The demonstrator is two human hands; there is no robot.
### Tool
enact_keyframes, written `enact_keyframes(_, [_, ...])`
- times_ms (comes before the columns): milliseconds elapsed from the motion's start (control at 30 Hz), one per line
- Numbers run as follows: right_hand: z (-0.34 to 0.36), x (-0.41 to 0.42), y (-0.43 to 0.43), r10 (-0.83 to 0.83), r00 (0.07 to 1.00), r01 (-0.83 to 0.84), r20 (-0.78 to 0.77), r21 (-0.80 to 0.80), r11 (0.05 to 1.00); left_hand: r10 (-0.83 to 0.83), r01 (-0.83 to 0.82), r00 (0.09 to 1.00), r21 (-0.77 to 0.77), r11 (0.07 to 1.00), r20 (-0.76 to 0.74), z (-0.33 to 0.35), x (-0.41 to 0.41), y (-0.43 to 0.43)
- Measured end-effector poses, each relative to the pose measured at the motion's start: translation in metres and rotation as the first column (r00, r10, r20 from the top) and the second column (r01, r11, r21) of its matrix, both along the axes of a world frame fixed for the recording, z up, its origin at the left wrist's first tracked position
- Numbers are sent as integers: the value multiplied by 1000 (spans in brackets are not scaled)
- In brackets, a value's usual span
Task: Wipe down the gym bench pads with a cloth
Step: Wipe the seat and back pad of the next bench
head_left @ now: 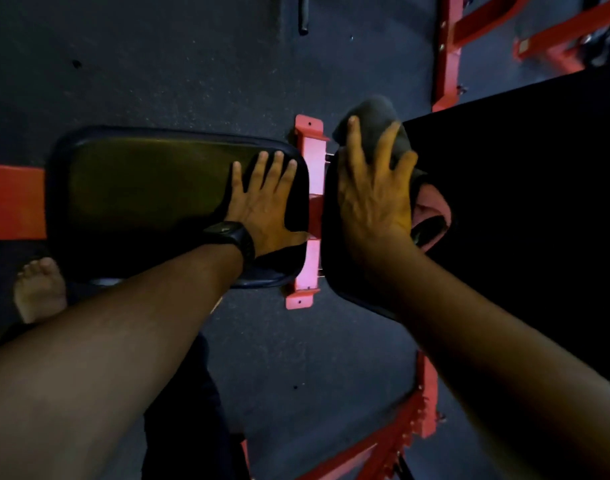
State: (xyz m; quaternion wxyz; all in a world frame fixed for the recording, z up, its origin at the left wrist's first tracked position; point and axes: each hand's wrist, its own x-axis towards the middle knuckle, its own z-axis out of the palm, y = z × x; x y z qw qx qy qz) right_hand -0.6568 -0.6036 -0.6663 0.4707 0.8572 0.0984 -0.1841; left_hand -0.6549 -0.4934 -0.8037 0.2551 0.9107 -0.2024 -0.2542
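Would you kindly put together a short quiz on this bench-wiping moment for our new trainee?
1. Which hand presses the cloth against the back pad? A) left B) right C) both
2. True or false: the left hand lies flat on the seat pad, holding nothing.
3. Fill in: the metal bracket between the two pads is coloured ____.
Key: 1 B, the right hand; 2 true; 3 red.
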Motion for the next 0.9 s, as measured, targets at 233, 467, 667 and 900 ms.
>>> enact_keyframes(233, [-23, -8, 8, -7, 991, -3, -136, -71, 997, -110, 99, 992, 165, 981, 57, -21, -4, 6])
enact_keyframes(467, [-9, -77, 14, -10, 901, 0, -433, -23, 1000, -160, 143, 983, 169, 975, 92, -24, -6, 16])
enact_keyframes(667, [8, -6, 5, -44, 976, 41, -212, -17, 999, -156, 135, 982, 189, 973, 103, -23, -6, 20])
enact_keyframes(900, [-8, -65, 19, -29, 901, 12, -433, -42, 999, -156, 136, 985, 223, 965, 77, -14, -11, 28])
